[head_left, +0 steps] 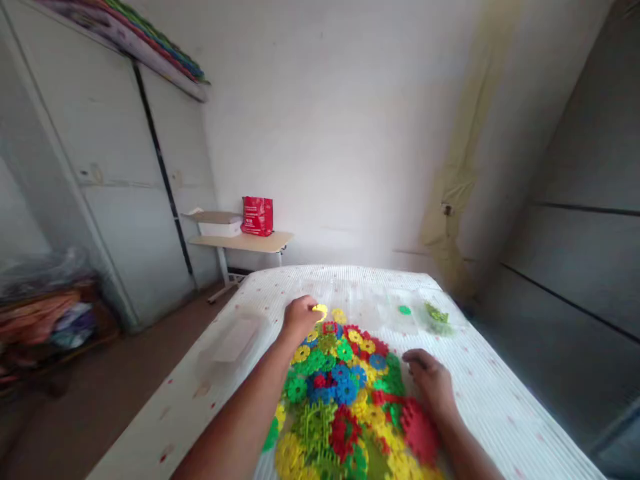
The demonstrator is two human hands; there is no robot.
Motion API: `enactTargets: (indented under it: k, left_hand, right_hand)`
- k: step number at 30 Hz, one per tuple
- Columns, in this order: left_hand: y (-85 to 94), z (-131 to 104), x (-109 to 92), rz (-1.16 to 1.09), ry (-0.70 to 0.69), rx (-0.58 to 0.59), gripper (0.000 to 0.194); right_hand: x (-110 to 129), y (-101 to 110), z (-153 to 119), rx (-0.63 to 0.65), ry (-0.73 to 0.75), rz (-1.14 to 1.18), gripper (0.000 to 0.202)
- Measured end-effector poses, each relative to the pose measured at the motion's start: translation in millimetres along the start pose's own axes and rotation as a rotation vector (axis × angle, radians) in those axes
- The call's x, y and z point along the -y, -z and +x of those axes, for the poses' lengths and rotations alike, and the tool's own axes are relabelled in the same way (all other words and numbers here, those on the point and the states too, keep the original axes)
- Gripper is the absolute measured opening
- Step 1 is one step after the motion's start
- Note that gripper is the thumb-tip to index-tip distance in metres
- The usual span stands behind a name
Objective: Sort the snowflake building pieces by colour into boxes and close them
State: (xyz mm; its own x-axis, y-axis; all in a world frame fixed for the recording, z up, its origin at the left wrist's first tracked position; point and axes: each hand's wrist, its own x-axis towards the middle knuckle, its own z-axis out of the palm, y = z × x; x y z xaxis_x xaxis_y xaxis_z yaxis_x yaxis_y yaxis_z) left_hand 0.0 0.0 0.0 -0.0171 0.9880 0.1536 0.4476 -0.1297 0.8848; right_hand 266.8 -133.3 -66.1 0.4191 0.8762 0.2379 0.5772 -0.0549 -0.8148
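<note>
My left hand (299,317) is closed in a pinch on a yellow gear-shaped plastic piece (321,311), just past the far end of a pile. Another yellow piece (339,316) lies close by on the table. The pile of interlocking gear-shaped pieces (345,390) spreads toward me in red, blue, yellow and green. At its right side, my right hand (431,379) rests with loosely bent fingers; thumb and fingers look apart, and I see nothing between them. A large red piece (419,430) lies beside the right wrist.
A clear plastic container (235,343) sits on the left of the cloth-covered table (500,393). Far right, clear trays hold a green piece (405,310) and yellow-green pieces (437,313). Behind, a small desk (250,243) carries a red bag (258,217) and a box (220,228).
</note>
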Motion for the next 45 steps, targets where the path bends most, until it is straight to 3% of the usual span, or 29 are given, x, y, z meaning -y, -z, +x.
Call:
enactTargets:
  k: [4,8,13,19,23,26,31,35,41,45]
  left_hand:
    - [-27.3,19.3,-14.6,-0.007,0.021,0.003,0.008]
    - [-35.3,26.1,-10.9,0.026,0.009,-0.08,0.016]
    - [-11.7,1.8,1.5,0.088,-0.108,-0.15,0.013]
    - [35.1,-63.1,28.0,0.164,-0.18,-0.156,0.013]
    - [55.1,-102.3,58.9,0.263,-0.2,-0.187,0.016]
    - [59.7,-121.6,76.1,0.301,-0.254,-0.183,0.017]
    - [56.2,-128.6,84.1,0.277,-0.328,-0.245,0.016]
    - [54.2,-124.5,88.1,0.265,-0.346,-0.291,0.015]
    - [55.9,-123.5,98.6,0.271,-0.335,-0.299,0.016]
    - [55.5,-123.0,99.2,0.26,-0.311,-0.286,0.016]
  right_hand:
    - [-1.5,0.9,1.7,-0.006,0.013,0.006,0.026]
    - [-2.1,2.4,3.0,0.002,0.024,0.024,0.025]
    - [-0.2,1.6,2.6,0.018,0.005,0.039,0.025]
    - [4.0,-0.1,-0.4,0.009,0.019,0.043,0.026]
    - [9.6,3.6,-0.3,0.029,0.161,-0.042,0.024]
    - [26.4,6.6,-5.5,0.123,0.29,-0.089,0.022]
    - [81.1,-2.8,-33.6,0.413,0.484,-0.077,0.025]
    - [118.0,-23.0,-57.6,0.552,0.608,-0.225,0.022]
    - [128.3,-51.1,-72.8,0.658,0.607,-0.506,0.026]
    - [122.7,-59.8,-74.7,0.678,0.552,-0.533,0.024]
